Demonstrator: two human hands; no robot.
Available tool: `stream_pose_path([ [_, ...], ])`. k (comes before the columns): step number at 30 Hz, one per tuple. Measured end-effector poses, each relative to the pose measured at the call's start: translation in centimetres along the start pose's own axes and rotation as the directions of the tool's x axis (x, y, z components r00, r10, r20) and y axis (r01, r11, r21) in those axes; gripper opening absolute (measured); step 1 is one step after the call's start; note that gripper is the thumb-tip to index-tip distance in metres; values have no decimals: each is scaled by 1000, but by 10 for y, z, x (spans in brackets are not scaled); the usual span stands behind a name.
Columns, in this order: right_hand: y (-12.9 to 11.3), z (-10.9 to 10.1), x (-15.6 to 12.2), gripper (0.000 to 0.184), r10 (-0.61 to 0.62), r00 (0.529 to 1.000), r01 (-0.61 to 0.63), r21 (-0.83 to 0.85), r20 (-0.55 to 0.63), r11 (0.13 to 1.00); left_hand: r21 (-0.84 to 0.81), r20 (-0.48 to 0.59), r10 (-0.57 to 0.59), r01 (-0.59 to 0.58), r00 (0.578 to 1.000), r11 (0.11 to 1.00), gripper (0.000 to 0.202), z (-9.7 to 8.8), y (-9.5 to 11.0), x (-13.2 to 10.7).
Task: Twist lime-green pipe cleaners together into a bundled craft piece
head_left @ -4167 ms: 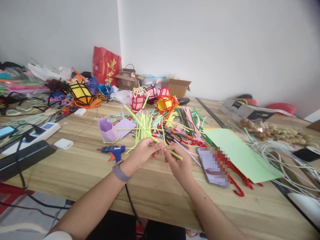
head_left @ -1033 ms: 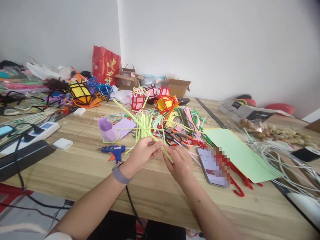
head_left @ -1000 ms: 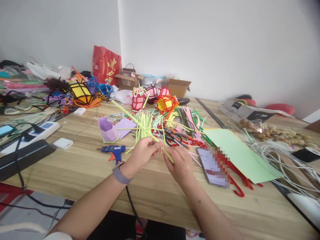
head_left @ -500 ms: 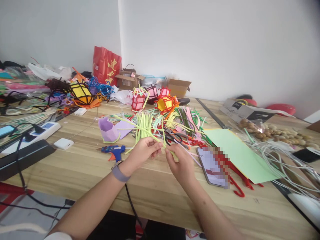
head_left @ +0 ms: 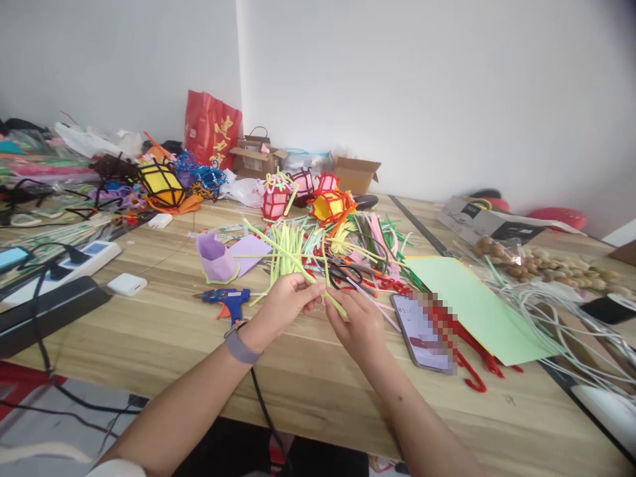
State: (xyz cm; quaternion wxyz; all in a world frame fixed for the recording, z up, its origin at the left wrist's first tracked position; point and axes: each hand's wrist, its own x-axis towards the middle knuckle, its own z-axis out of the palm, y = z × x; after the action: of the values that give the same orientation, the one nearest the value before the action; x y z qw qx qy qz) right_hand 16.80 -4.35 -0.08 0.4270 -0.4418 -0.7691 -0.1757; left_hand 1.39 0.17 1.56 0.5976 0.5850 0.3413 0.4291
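**While the left hand (head_left: 298,298) and right hand (head_left: 358,321) pinch close together, a long lime pipe cleaner (head_left: 271,243) slants between them**

Because the fingers cover the join, how the long stem meets a shorter upright lime pipe cleaner (head_left: 326,260) cannot be told. The left thumb and fingers grip the long stem narrowly; the right hand curls around its near end, some fingertips hidden. The long stem's far end rises over a dense bundle of lime pipe cleaners (head_left: 289,232), where matching colours blur the outlines. Both forearms are cut off by the lower edge, and pixelation masks part of the phone (head_left: 417,331).

Fuzzy, pliable stems contrast with the smooth purple cup (head_left: 217,258), which has a scalloped rim and green trim around its base. Flat beside it lies a purple sheet (head_left: 252,254). Nearer the left wrist rests a blue glue gun (head_left: 226,301) with an orange trigger. Black scissors handles (head_left: 350,273) show just beyond the right hand, their blades hard to make out. Farther back, a pink-panelled lantern (head_left: 275,201) has red fuzzy framing. Pale grain streaks the wooden table (head_left: 318,404).
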Motion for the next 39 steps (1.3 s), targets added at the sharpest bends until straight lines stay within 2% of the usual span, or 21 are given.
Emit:
stream_pose_path([
  [2,-5,1,1,18,182,983,-185,187,32,965,-8,-6,20,-20,1000,1000,31,1,1,-1],
  [3,-8,1,3,20,298,952,-305,307,69,901,-16,-6,34,-34,999,999,31,1,2,-1],
  [4,-11,0,5,22,418,899,-429,439,128,789,-20,-2,50,-50,999,999,30,1,2,-1],
  [5,-14,0,7,25,524,826,-539,566,209,624,-20,5,72,-72,997,997,29,0,3,-2],
  [6,-16,-1,10,26,599,737,-621,665,314,415,-14,22,99,-99,995,995,29,-1,3,-2],
  [8,-20,-2,14,24,629,561,-685,728,538,-12,4,85,159,-160,984,987,27,-3,5,-3],
  [9,-20,-3,16,22,603,489,-689,703,630,-176,12,117,189,-191,975,981,26,-5,5,-3],
  [10,-21,-4,17,21,568,431,-690,662,701,-293,20,140,211,-216,967,976,26,-6,5,-3],
  [12,-20,-5,18,21,509,375,-692,600,775,-403,31,139,217,-224,966,974,27,-7,4,-2],
  [14,-18,-4,17,22,517,405,-695,621,754,-363,25,83,168,-171,982,985,29,-6,2,0],
  [15,-17,-4,16,24,546,450,-698,660,706,-278,14,55,132,-133,990,991,31,-5,0,1],
  [18,-16,-1,13,28,624,644,-662,732,444,161,-23,30,54,-53,998,998,33,-2,-5,4],
  [20,-16,0,10,31,587,742,-614,680,324,401,-41,45,38,-36,998,999,33,-1,-6,4],
  [24,-11,3,5,26,500,815,-563,601,293,567,-93,61,18,-12,998,996,33,-4,-5,4],
  [25,-8,3,4,21,493,839,-528,569,231,631,-112,51,12,-6,999,994,33,-5,-4,4],
  [27,-3,3,2,20,407,913,-379,410,21,830,-150,13,2,0,1000,989,35,-6,-2,5],
  [29,1,1,0,27,176,974,-158,132,-141,979,-176,-18,-8,4,1000,984,36,-5,-2,6],
  [31,2,-1,-1,31,-28,987,9,-115,-161,993,-187,-32,-13,7,999,982,37,-3,-1,5],
  [33,2,-3,-1,32,-101,984,63,-244,-147,968,-193,-26,-17,11,1000,981,38,0,-2,4],
  [36,1,-4,-2,26,-113,985,72,-279,-134,958,-188,-10,-4,2,1000,982,35,4,-4,1],
  [39,-1,-4,-1,16,-65,990,41,-175,-129,984,-166,-8,20,-21,1000,986,32,6,-5,-1],
])
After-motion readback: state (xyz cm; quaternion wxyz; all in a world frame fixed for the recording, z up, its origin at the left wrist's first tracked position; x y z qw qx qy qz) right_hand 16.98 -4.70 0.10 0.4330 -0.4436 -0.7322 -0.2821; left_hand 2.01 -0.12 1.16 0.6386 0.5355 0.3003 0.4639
